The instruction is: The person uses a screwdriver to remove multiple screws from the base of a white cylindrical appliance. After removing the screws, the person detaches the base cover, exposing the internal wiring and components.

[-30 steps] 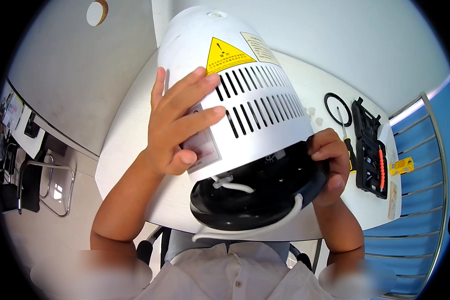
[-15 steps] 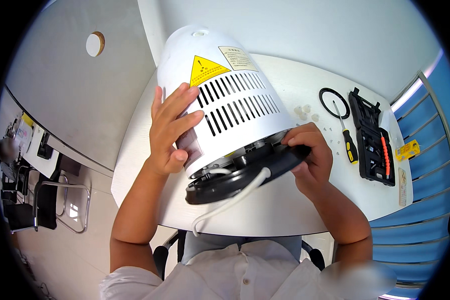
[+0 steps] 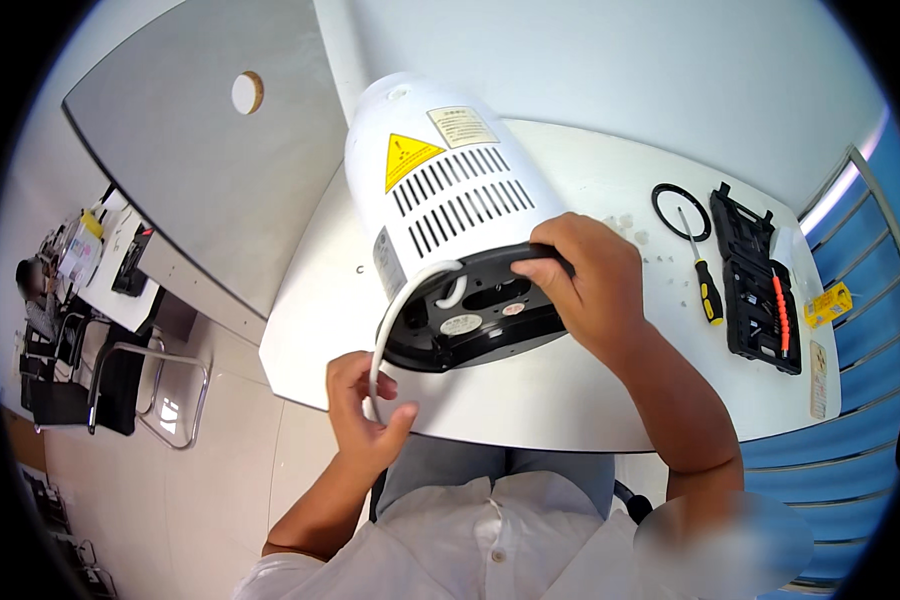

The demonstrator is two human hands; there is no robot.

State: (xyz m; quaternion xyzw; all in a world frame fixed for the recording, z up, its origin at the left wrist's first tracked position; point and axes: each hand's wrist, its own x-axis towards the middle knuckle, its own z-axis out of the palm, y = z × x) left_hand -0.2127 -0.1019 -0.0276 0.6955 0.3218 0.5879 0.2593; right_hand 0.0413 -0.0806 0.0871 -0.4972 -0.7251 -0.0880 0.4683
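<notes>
A white rounded appliance housing with rows of vent slots and a yellow warning triangle lies tilted over the table, its black base facing me. The base sits against the housing's rim, its underside with oval openings visible. My right hand grips the base's upper right edge, thumb on the underside and fingers over the rim. From the base a white power cord curves down to my left hand. There it runs between my curled fingers and thumb, below the housing, near the table's front edge.
To the right on the white table are a black ring, a yellow-and-black screwdriver, an opened black tool case and a yellow box. Small loose parts lie left of the screwdriver. A grey partition stands left.
My left hand has left the housing's side and moved down to the cord. The base has closed up against the housing and now shows its underside. My right hand has shifted up slightly with it.
</notes>
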